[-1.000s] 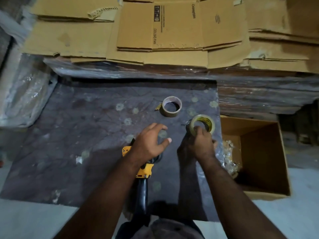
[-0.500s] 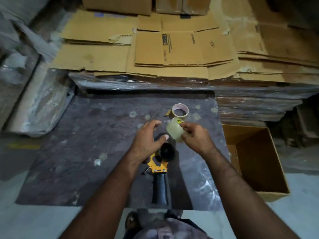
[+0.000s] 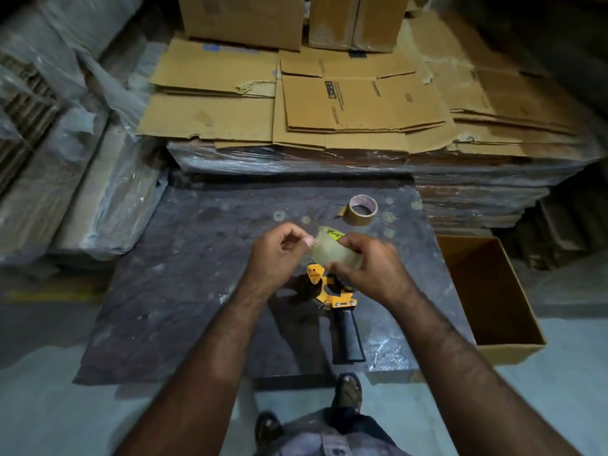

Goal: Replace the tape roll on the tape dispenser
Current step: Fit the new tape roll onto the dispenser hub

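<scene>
A clear tape roll (image 3: 332, 250) with a yellow inner label is held up above the work surface. My right hand (image 3: 368, 268) grips it from the right side. At the roll's left edge my left hand (image 3: 279, 255) pinches with thumb and fingertips. Directly below the hands lies the tape dispenser (image 3: 332, 294), yellow-framed with a black handle pointing toward me; its hub is partly hidden by my hands. A second, brown tape roll (image 3: 359, 210) lies flat on the dark mat (image 3: 184, 258) farther back.
An open empty cardboard box (image 3: 487, 291) stands at the mat's right edge. Flattened cartons (image 3: 329, 103) are stacked behind on plastic-wrapped bundles. More wrapped bundles (image 3: 82, 199) lean at the left. My sandalled feet (image 3: 345, 393) are at the mat's near edge.
My right hand lifted the clear roll off the mat and brought it over the dispenser. My left hand left the dispenser and came up to the roll's left edge.
</scene>
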A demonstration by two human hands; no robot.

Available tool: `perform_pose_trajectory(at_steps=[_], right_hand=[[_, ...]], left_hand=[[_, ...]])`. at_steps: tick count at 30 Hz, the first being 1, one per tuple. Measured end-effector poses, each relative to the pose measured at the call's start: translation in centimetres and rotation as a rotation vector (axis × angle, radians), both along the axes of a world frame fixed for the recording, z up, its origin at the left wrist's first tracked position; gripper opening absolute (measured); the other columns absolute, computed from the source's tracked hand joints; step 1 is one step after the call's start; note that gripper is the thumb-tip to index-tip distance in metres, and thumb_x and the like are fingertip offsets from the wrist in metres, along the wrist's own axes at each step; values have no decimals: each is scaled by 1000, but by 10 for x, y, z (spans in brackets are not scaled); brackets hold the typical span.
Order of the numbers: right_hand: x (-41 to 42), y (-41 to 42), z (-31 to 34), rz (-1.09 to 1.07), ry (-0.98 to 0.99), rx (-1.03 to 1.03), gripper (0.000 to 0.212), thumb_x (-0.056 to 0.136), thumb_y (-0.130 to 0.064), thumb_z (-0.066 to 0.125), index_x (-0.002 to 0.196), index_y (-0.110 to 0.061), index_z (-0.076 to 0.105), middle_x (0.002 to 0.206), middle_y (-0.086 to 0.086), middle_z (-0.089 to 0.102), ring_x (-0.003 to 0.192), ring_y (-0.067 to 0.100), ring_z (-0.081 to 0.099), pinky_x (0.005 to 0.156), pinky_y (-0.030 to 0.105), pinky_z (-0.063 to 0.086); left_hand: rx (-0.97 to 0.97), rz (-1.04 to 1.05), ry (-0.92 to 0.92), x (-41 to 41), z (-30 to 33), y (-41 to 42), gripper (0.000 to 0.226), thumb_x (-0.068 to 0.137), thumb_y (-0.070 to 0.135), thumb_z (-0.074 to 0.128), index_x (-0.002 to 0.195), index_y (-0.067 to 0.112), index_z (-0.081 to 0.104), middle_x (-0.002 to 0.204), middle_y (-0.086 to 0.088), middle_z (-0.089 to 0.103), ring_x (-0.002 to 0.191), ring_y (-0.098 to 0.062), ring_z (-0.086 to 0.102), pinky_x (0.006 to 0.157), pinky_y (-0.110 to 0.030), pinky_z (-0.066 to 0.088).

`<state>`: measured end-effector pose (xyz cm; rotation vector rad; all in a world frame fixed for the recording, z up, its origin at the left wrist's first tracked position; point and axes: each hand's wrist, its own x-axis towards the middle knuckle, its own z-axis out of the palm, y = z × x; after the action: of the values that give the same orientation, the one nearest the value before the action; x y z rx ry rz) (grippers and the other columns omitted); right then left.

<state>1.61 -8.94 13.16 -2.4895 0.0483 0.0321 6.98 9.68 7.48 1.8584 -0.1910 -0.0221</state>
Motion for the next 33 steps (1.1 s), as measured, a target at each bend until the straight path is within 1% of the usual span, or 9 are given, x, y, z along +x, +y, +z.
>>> perform_pose_trajectory(at_steps=[3,8,13,16,19,24,27,29,33], right_hand=[[-10,5,5,-24,-1,-19,40,77,-39,81,109,-17,70,101,5,74,91,23,67,69,24,41],[-25,6,15,-30,-6,-20,37,78,-39,80,108,-20,70,97,1,73,82,15,64,60,14,37],[-31,-2,18,-57,-17,-79,47,78,-41,80,119,-21,69,111,2,73,97,19,64,73,22,38],[-30,-8,22,-59,-84,-104,44,74,-36,83,112,-17,72,108,6,70,100,23,61,76,24,37],[-26,-17,20,-35,-115,-145,41,72,-35,86,104,-14,72,114,7,64,110,26,54,82,24,33],[-25,-41,1,-29,-157,-96,37,68,-32,89,87,-17,62,155,10,33,143,27,32,107,28,32],[-19,-56,-16,-31,-99,-68,56,65,-37,90,103,-21,52,164,9,17,145,25,29,106,33,37],[-11,-63,-29,-42,-46,-30,86,60,-38,91,129,-22,42,160,9,27,143,23,34,105,32,39],[6,-77,-58,-32,45,20,120,57,-39,92,153,-13,26,149,9,47,134,24,47,105,29,40]], left_hand=[[-15,-66,3,-1,5,6,6,84,31,68,79,29,66,85,2,76,85,-19,73,80,-37,57],[-203,-93,136,-7,16,7,18,101,18,54,82,21,56,87,-1,81,83,-19,78,65,-21,55],[-272,-189,263,-3,29,7,34,102,44,45,92,15,60,91,-9,80,85,-25,78,71,-31,58],[-187,-267,230,1,33,2,43,86,59,64,104,19,65,98,-7,78,92,-23,76,84,-40,60],[-9,-301,52,5,36,-8,35,72,43,86,97,23,70,97,-1,76,88,-16,72,81,-34,61],[19,-295,-5,11,33,-24,14,76,17,85,78,22,72,92,6,80,85,-10,76,83,-38,63],[67,-288,48,9,19,-29,16,78,10,84,75,19,70,94,2,80,91,-11,76,89,-43,61],[80,-260,74,6,7,-33,18,79,8,82,74,18,68,97,2,80,96,-10,75,94,-41,58],[68,-195,106,-2,-19,-44,14,80,11,80,76,16,68,98,10,79,96,0,73,84,-8,49]])
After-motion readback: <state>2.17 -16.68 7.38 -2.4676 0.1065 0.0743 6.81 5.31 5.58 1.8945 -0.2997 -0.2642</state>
